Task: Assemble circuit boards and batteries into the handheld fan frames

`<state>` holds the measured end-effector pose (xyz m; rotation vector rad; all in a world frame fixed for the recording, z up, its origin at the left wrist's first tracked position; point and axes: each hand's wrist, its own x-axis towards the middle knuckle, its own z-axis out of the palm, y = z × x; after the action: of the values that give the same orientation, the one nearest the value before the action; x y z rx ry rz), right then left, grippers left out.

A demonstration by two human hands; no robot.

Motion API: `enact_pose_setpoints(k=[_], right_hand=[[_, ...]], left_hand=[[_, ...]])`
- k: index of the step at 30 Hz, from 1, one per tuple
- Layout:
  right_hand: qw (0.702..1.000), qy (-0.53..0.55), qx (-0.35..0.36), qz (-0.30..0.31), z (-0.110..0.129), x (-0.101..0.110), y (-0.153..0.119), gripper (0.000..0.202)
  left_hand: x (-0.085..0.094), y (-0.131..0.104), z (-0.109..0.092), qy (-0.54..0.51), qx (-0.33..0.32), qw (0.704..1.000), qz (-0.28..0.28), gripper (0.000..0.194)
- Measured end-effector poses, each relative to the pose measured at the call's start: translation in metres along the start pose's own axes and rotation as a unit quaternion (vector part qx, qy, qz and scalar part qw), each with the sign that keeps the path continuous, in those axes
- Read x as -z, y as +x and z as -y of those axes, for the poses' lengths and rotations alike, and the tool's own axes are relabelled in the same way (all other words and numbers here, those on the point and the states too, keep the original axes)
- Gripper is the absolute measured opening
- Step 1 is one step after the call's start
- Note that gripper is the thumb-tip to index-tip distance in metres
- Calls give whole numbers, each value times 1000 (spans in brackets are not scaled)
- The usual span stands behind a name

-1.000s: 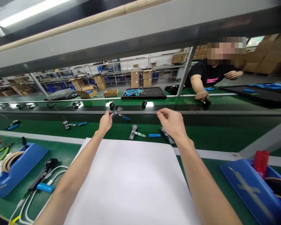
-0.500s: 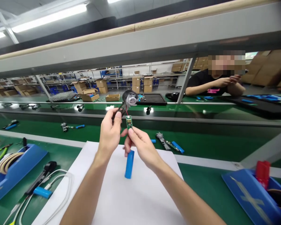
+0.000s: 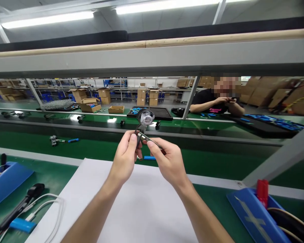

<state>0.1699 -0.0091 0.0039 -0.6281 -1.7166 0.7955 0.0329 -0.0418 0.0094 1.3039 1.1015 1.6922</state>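
My left hand (image 3: 126, 153) is closed around the black handle of a handheld fan (image 3: 146, 118), whose round head with a clear centre points up and away from me. My right hand (image 3: 167, 157) pinches a small green circuit board (image 3: 145, 136), tilted edge-on, its upper end close against the fan's handle. Both hands are held above a white sheet (image 3: 152, 206). The blue battery that hung below the board is hidden now. Behind the fingers, a blue cylinder (image 3: 149, 157) shows, seemingly on the green belt.
Blue bins stand at left (image 3: 11, 182) and right (image 3: 255, 212), the right one holding a red object (image 3: 262, 192). White cables (image 3: 50, 206) and a blue battery (image 3: 22, 225) lie at lower left. Across the belt (image 3: 96, 148), a person works near a black tray (image 3: 266, 125).
The board has turned from facing me to edge-on and moved against the fan's handle. The hanging battery has gone out of sight. My view has tilted up, and things on the belt appear farther left.
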Motion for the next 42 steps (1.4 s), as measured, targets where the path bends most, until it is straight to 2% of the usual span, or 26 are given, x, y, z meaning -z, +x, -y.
enact_pose_setpoints(k=[6,10,14,19,23,30,37,42], right_hand=[[995,-86,50,-7,-4,0,0,24],[984,-113,110,-77,-6,0,0,21],[975,-114,137,-130,-5,0,-2,20],[981,-68,117,-139,1,1,0,22],[984,-14,84,-155,2,3,3,23],[981,33,66,-177,-2,4,0,23],[980,21,68,-186,-3,1,-1,21],[979,3,70,-191,-8,-1,-4,21]], left_hand=[[-1,-1,1,19,-9,1000,2,34],[-5,-2,4,10,-1,1000,5,32],[-13,-3,6,-79,45,996,15,34],[-19,-5,6,-230,95,966,65,33],[-18,-2,5,-301,123,939,112,25],[-14,5,9,-340,128,913,185,17],[-8,7,10,-391,146,883,216,34],[-4,8,11,-392,145,879,227,37]])
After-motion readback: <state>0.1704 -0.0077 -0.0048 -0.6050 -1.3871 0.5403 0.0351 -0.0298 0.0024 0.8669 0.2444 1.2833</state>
